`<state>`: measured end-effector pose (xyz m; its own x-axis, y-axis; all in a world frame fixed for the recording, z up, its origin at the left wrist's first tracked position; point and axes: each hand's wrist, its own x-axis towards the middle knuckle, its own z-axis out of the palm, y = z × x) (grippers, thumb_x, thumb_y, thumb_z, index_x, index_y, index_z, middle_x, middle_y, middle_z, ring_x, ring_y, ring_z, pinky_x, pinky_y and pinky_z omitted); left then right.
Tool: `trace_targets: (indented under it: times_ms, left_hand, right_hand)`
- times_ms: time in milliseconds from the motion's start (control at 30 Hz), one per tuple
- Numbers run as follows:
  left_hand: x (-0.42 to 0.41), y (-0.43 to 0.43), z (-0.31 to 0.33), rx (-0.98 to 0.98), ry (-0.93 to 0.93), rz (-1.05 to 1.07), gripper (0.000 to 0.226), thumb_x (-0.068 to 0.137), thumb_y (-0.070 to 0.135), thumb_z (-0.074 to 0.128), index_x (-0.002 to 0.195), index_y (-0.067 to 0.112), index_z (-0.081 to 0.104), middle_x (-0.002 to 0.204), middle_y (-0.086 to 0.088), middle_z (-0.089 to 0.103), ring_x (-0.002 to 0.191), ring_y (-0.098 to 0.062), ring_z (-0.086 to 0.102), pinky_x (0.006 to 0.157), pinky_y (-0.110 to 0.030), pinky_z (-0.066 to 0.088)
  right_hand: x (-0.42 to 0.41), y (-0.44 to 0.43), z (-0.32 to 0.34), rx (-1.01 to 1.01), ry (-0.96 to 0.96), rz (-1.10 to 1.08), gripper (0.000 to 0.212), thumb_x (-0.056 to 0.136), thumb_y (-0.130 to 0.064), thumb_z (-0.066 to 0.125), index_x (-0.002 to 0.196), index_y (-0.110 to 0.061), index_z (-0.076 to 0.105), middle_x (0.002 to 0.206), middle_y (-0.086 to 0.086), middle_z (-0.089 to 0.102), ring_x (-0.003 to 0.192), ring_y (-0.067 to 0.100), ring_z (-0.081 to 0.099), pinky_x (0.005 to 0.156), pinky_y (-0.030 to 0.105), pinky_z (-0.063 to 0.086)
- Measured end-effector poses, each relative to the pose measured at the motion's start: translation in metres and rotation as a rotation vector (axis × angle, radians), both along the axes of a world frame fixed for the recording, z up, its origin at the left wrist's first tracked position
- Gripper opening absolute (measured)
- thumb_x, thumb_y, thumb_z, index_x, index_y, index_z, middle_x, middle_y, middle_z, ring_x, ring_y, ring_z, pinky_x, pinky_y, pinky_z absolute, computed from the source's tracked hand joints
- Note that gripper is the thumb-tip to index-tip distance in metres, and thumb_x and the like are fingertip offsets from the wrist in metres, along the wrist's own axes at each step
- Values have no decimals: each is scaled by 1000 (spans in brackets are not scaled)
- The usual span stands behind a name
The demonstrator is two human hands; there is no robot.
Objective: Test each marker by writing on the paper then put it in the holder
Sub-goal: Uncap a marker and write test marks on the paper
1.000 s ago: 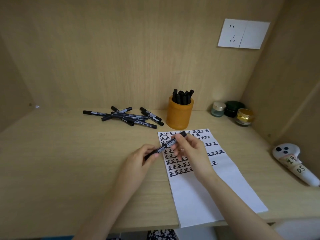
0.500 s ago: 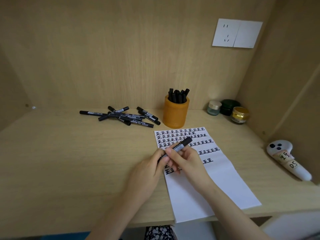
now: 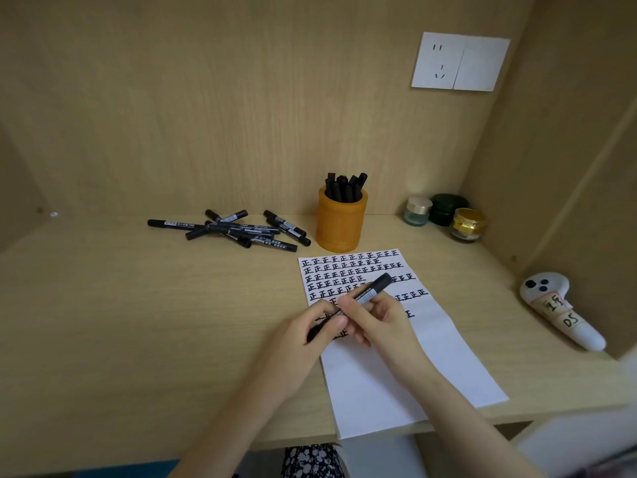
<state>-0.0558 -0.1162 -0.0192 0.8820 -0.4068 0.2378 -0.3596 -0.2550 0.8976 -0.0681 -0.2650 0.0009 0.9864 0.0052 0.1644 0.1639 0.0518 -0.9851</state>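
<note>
Black is the one marker (image 3: 367, 295) that both hands hold above the paper (image 3: 396, 374). It is tilted, with its upper end pointing to the far right. The left hand (image 3: 303, 343) curls its fingers round the lower end, and the right hand (image 3: 382, 322) pinches the barrel near the middle. The one paper lies on the wooden desk (image 3: 138, 322). One orange holder (image 3: 341, 225) stands just behind the paper, with about eight standing markers (image 3: 344, 188) inside. Left of it, about seven loose markers (image 3: 238, 231) lie crossed in a heap, so the exact number is not clear. Three small jars (image 3: 446, 208) stand at the right.
</note>
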Motion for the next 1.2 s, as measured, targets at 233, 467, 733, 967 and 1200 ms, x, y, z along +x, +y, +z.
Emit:
trace_targets:
  times_ms: [233,467,733,967,1200]
  left_hand:
    - [-5,9,-5,128,0,115,29,75,65,57,95,44,58,84,-1,68,71,-16,62,69,-29,43]
    - [-11,17,-12,355,-53,52,17,79,57,60,90,45,65,63,4,64,49,-7,46,54,-18,37]
    - [-12,17,-10,474,-63,56,16,79,57,62,89,46,65,65,3,65,47,-7,42,54,-14,35]
    - [-14,16,-9,497,-84,62,13,79,58,61,87,48,63,67,3,67,48,-6,45,53,-12,36]
    - [-13,16,-11,492,-86,75,16,79,57,61,89,46,64,63,7,65,49,-6,47,55,-12,38]
  right_hand:
    - [13,-49,5,165,69,-312,27,91,-13,61,65,-15,54,47,-2,50,43,15,43,50,30,28]
    - [13,-95,-4,213,164,-410,18,94,-18,57,91,-3,65,65,17,65,58,20,64,42,16,41]
    - [26,-106,-13,-196,191,-591,46,81,-32,75,54,-15,42,51,0,41,44,10,34,49,23,30]
    - [32,-108,-22,-268,176,-647,40,87,-17,65,56,-16,40,54,-4,37,52,12,34,53,29,28]
    - [35,-109,-27,-340,134,-641,27,86,-15,64,67,-5,48,57,1,35,52,11,31,42,19,24]
